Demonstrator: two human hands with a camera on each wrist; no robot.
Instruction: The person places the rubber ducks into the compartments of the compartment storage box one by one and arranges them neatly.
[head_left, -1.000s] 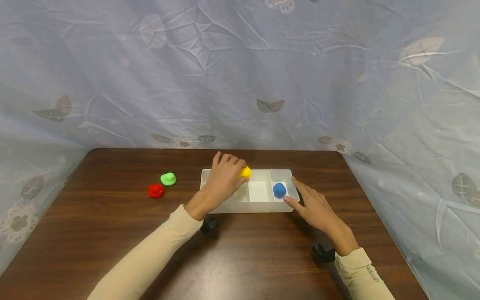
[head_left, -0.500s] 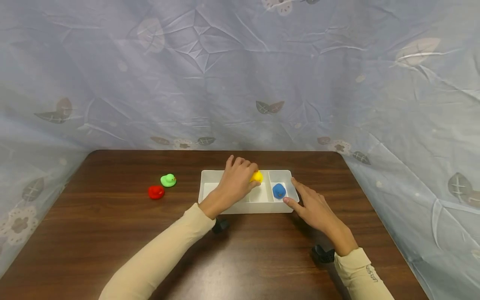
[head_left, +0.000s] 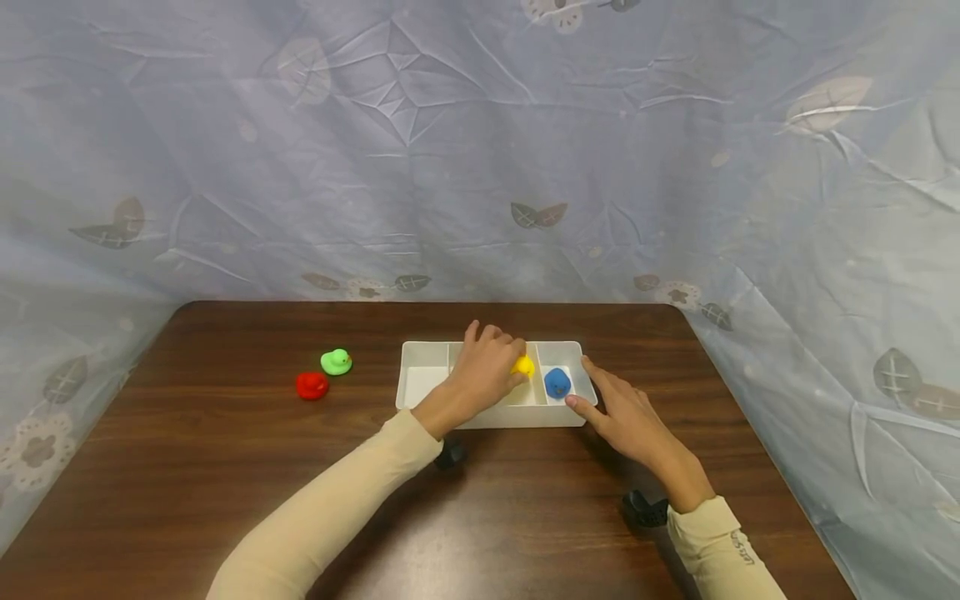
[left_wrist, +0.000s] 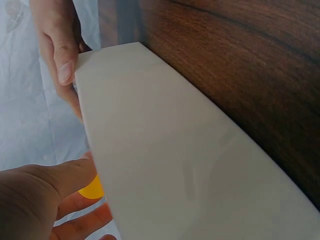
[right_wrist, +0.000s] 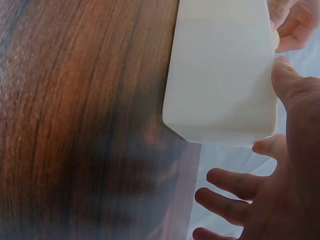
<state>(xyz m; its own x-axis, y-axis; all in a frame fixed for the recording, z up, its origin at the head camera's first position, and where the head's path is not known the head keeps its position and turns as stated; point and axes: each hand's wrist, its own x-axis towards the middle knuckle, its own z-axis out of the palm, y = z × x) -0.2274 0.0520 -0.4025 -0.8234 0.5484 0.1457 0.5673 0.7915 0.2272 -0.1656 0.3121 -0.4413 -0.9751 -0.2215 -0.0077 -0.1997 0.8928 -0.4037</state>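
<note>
A white divided tray [head_left: 517, 417] lies crosswise on the table. My left hand [head_left: 483, 371] holds a yellow rubber duck [head_left: 524, 367] between thumb and fingers, over or inside the compartment beside the rightmost one. Whether the duck touches the tray floor is hidden. In the rightmost compartment sits a blue rubber duck [head_left: 557, 383]. At the tray's right end, my right hand [head_left: 630, 417] touches the rim with thumb and index finger. Its other fingers spread apart beyond the end wall in the right wrist view. The left wrist view shows the yellow duck [left_wrist: 91, 190] partly behind the tray wall.
A green rubber duck [head_left: 337, 362] and a red rubber duck [head_left: 312, 386] stand on the brown wooden table [head_left: 225, 467], left of the tray. A patterned cloth [head_left: 465, 167] hangs behind the table and along its sides.
My left hand has carried the yellow duck rightward and lower, toward the divider next to the blue duck's compartment. The right hand and the other ducks stay in place.
</note>
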